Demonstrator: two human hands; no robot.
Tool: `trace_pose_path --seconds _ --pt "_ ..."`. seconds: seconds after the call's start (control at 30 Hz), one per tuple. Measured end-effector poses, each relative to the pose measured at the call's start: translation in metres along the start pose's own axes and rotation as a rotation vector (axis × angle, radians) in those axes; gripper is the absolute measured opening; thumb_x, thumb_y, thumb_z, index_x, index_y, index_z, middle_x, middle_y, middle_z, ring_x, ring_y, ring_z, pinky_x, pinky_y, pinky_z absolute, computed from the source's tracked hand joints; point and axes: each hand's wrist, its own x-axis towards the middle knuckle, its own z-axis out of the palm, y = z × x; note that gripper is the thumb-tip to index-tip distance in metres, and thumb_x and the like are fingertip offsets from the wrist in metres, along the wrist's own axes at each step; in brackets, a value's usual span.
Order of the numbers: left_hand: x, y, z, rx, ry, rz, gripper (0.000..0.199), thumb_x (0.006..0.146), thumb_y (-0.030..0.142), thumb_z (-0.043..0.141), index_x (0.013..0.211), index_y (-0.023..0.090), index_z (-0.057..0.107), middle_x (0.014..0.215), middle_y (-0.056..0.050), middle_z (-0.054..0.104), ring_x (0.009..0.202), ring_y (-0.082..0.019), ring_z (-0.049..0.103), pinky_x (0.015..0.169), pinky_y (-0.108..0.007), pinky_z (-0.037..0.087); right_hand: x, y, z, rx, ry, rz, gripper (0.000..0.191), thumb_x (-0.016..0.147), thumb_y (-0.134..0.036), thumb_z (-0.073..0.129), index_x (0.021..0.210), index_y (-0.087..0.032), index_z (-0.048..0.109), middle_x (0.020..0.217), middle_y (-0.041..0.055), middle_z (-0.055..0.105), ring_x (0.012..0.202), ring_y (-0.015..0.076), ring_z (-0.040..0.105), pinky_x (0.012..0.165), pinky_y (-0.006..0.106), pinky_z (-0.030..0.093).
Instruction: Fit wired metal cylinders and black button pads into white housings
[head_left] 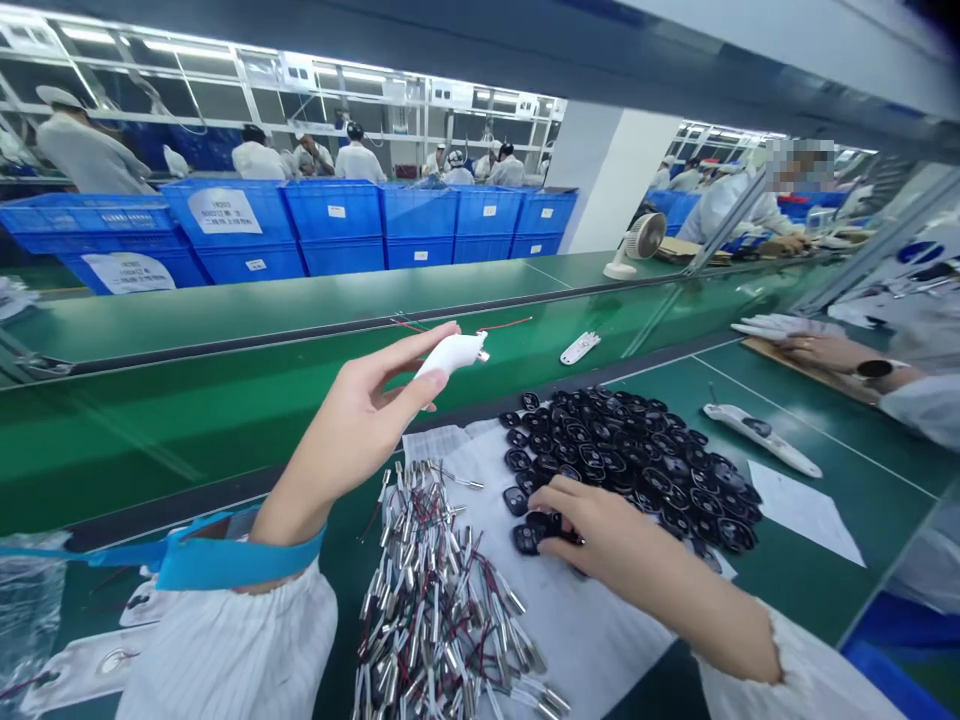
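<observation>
Currently, a white casing [452, 356] is held up in the left hand [367, 415], pinched between the thumb and the bent fingers, over the near edge of a green strip [187, 425] beyond the bench; red and dark green wires are seen around its far end, where a small metal part is exposed. A blue strap [232, 555] is worn around the left wrist. The right hand [592, 530] is lowered to the near left edge of a heap of black pieces [637, 450], its fingers and thumb partly closed about a black piece [529, 540]; whether it is firmly gripped cannot be told. The heap is spread on a white sheet [592, 630], and between the two forearms small metal cylinders [427, 600] with wires are piled. Farther off, another white casing [580, 347] is laid on the green strip, while a long white device [761, 438] is placed right of the heap, near a paper [810, 515]. At the far right, a co-worker's hand [821, 352] is rested near a brown board [802, 370]
</observation>
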Motion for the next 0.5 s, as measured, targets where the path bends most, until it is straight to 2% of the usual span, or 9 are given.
trace_pose_path --seconds 0.1,0.17,0.3,0.4,0.5 --pt "0.001 -0.003 0.002 0.04 -0.047 -0.02 0.039 0.099 0.037 0.067 0.137 0.032 0.069 0.136 0.003 0.07 0.095 -0.02 0.069 0.077 -0.026 0.063 -0.005 0.005 0.025 0.016 0.001 0.013 0.031 0.094 -0.016 0.068 0.124 -0.022 0.069 0.126 0.0075 0.066 0.1 0.0276 0.072 0.083 0.042 0.057" --pt "0.001 -0.005 0.003 0.057 -0.065 -0.023 0.039 0.099 0.038 0.067 0.137 0.034 0.069 0.135 0.003 0.07 0.091 -0.019 0.069 0.075 -0.027 0.063 -0.006 0.004 0.034 0.046 0.053 0.004 0.024 0.096 -0.015 0.064 0.118 -0.021 0.071 0.121 0.0072 0.067 0.102 0.0273 0.07 0.084 0.041 0.056" --pt "0.0 -0.007 0.006 0.066 -0.083 -0.004 0.04 0.099 0.04 0.066 0.138 0.035 0.068 0.136 0.003 0.07 0.088 -0.019 0.069 0.072 -0.028 0.064 0.004 -0.003 0.039 0.219 0.152 -0.01 0.011 0.093 -0.013 0.061 0.095 -0.019 0.07 0.091 0.004 0.067 0.078 0.0196 0.067 0.072 0.032 0.055" --pt "0.0 -0.007 0.008 0.056 -0.067 0.043 0.041 0.099 0.04 0.066 0.14 0.031 0.068 0.137 0.001 0.069 0.091 -0.02 0.071 0.077 -0.029 0.065 0.023 -0.009 0.023 0.562 0.254 -0.038 0.022 0.09 -0.023 0.063 0.11 -0.019 0.071 0.081 0.0005 0.063 0.069 0.0179 0.069 0.067 0.03 0.056" --pt "-0.003 -0.007 0.008 0.07 -0.027 0.115 0.041 0.1 0.039 0.064 0.14 0.028 0.067 0.14 -0.001 0.068 0.109 -0.024 0.07 0.082 -0.029 0.064 0.045 -0.023 -0.015 0.926 0.372 -0.076 0.035 0.086 -0.038 0.07 0.116 -0.02 0.072 0.089 0.0011 0.066 0.073 0.0188 0.076 0.073 0.031 0.059"
